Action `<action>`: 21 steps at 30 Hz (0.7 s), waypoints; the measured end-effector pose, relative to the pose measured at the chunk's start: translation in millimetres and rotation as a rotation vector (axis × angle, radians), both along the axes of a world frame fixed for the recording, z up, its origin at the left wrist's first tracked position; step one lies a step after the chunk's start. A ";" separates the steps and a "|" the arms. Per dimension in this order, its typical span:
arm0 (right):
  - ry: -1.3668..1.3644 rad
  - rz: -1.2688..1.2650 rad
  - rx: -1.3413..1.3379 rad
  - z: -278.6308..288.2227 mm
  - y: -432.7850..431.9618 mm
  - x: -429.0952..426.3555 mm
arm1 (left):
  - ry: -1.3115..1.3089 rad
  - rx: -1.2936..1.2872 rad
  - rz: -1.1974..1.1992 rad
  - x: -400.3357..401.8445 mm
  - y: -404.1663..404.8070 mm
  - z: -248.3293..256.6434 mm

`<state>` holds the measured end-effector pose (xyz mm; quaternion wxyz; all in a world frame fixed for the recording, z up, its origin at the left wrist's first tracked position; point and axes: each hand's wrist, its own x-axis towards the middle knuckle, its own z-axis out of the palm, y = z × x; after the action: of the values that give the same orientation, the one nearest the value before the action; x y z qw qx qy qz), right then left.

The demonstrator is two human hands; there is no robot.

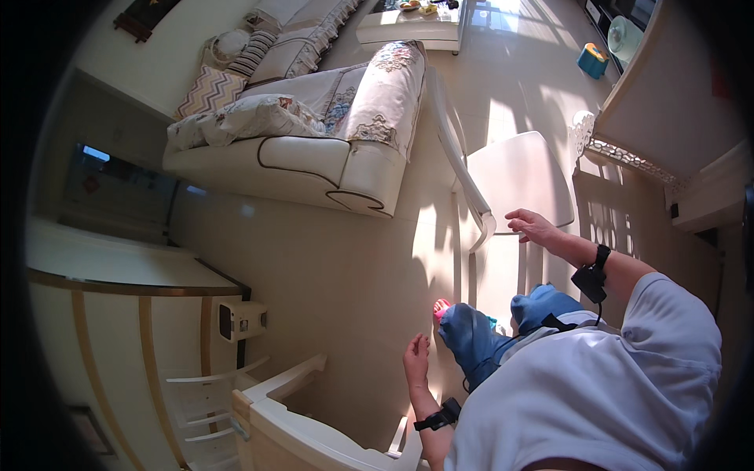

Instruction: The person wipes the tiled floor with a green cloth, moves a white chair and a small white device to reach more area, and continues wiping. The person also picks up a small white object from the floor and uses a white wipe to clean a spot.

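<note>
My right hand (pixel 533 227) reaches out over the front edge of a white chair's seat (pixel 518 171), fingers spread and nothing in them. Whether the fingertips touch the chair cannot be told. The chair's curved backrest (pixel 456 156) stands just left of that hand. Lower down, my left hand (pixel 417 356) hangs above the tiled floor beside my blue trousers (pixel 471 335), its fingers loosely extended and holding nothing. A black strapped device (pixel 591 277) sits on my right forearm, and another (pixel 439 415) is on the left wrist.
A cream sofa (pixel 283 168) with cushions and a floral cover fills the upper left. White furniture (pixel 312 421) stands at bottom left, near a small white box-shaped appliance (pixel 242 321). At upper right are a blue-and-orange stool (pixel 592 60), a fan (pixel 624 38) and a lattice-edged partition (pixel 633 156).
</note>
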<state>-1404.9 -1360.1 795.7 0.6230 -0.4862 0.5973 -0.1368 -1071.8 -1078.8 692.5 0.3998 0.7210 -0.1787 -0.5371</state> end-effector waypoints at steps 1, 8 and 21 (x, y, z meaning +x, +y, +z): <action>-0.022 -0.036 -0.016 3.0 -3.2 4.4 | 0.024 0.027 0.014 22.8 -8.6 3.0; -0.054 -0.380 -0.041 13.2 8.5 28.6 | -0.049 -0.159 -0.270 131.4 -191.0 65.4; -0.549 -1.005 0.412 -33.1 0.3 64.3 | 0.228 -0.465 -0.614 29.6 -513.1 118.2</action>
<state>-1340.6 -1359.8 762.6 0.6946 0.0389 0.5856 -0.4161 -1042.3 -1591.9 810.8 0.3904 0.4600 -0.4571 -0.6535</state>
